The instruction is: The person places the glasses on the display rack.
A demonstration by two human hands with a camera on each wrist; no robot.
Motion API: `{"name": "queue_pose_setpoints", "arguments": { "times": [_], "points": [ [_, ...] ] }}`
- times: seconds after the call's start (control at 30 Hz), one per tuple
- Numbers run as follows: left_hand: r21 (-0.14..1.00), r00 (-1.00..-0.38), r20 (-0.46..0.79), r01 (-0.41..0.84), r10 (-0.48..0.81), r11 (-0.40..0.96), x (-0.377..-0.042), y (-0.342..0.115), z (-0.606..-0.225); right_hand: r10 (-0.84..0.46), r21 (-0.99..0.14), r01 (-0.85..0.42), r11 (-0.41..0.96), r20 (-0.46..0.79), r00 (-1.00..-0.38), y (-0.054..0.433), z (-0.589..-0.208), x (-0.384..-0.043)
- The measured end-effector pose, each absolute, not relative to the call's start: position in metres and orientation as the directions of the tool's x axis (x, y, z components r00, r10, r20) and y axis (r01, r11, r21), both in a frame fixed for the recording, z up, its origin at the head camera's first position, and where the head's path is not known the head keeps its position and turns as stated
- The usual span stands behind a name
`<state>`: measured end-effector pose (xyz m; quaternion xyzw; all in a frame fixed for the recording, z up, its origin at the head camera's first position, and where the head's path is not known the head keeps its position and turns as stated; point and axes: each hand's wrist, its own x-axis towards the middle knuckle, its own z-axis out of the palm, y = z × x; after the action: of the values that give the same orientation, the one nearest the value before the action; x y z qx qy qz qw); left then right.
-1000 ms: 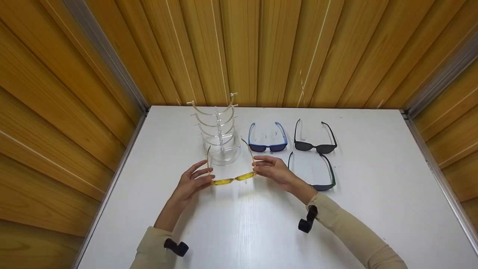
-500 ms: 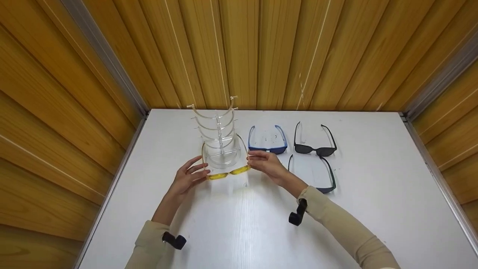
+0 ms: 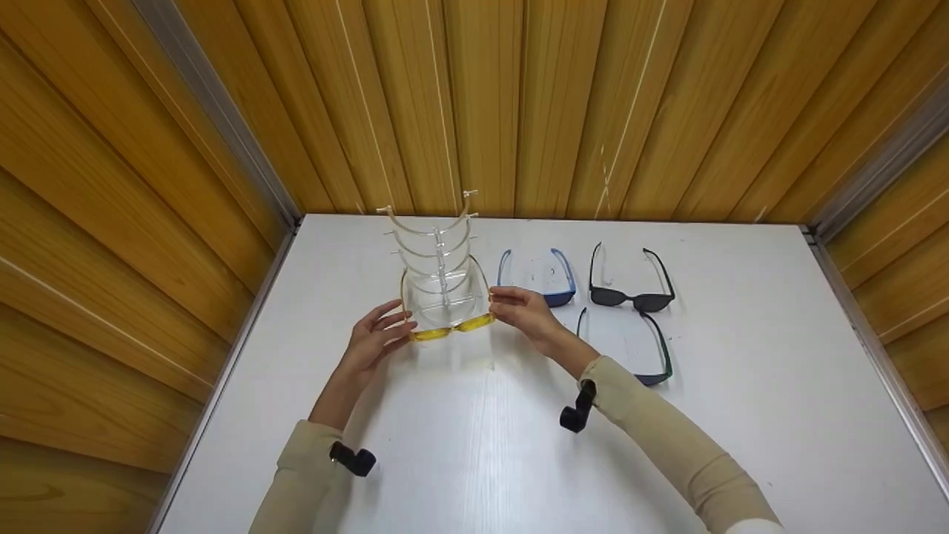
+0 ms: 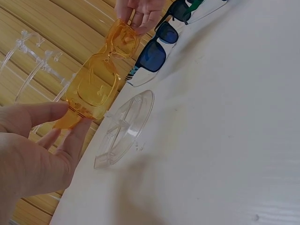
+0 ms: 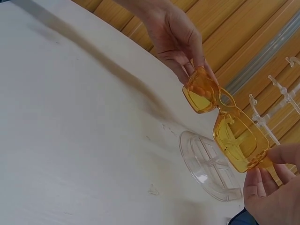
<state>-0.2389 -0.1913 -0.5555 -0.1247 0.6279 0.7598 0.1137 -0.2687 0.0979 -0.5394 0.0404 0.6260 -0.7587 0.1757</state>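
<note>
Head view: the left hand (image 3: 369, 345) and right hand (image 3: 528, 315), thumbs and fingers drawn together, pinch opposite ends of the yellow glasses (image 3: 473, 323) above the white table (image 3: 474, 445), just before the clear stand (image 3: 442, 274). Rightward lie green-armed glasses (image 3: 654, 379); farther back, black glasses (image 3: 651, 302) and blue glasses (image 3: 560, 299), partly hidden by the right hand. Wood-patterned panels (image 3: 556, 111) rise behind.

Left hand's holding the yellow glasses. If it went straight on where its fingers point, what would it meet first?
Beyond the yellow glasses, the left hand would probably meet the clear stand first, though height and depth are hard to judge.
</note>
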Motion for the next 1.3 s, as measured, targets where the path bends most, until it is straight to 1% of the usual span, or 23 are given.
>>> {"name": "queue_pose_setpoints", "arguments": {
  "times": [0.2,0.33,0.53,0.7,0.97,1.13,1.3],
  "points": [
    [0.921,-0.937,-0.349,-0.339,-0.023,-0.192,-0.25,-0.19,-0.551,-0.197,-0.939,0.319,-0.128,-0.291,-0.936,0.092,-0.534,-0.28],
    [0.918,-0.937,-0.347,-0.329,-0.047,-0.221,-0.259,-0.189,-0.548,-0.194,-0.939,0.329,-0.1,-0.306,-0.932,0.09,-0.529,-0.287],
    [0.907,-0.93,-0.356,-0.32,-0.09,-0.275,-0.275,-0.186,-0.551,-0.228,-0.938,0.342,-0.063,-0.32,-0.92,0.088,-0.527,-0.296],
    [0.905,-0.926,-0.357,-0.312,-0.121,-0.289,-0.285,-0.187,-0.556,-0.243,-0.942,0.336,-0.026,-0.32,-0.916,0.082,-0.532,-0.302],
    [0.906,-0.92,-0.357,-0.297,-0.165,-0.303,-0.293,-0.183,-0.565,-0.268,-0.953,0.302,-0.031,-0.283,-0.921,0.074,-0.543,-0.302],
    [0.905,-0.918,-0.355,-0.288,-0.179,-0.314,-0.296,-0.18,-0.572,-0.261,-0.947,0.321,-0.027,-0.303,-0.917,0.072,-0.548,-0.304],
    [0.905,-0.923,-0.34,-0.27,-0.178,-0.33,-0.298,-0.18,-0.575,-0.267,-0.949,0.313,-0.049,-0.289,-0.919,0.07,-0.55,-0.305]
  ]
}}
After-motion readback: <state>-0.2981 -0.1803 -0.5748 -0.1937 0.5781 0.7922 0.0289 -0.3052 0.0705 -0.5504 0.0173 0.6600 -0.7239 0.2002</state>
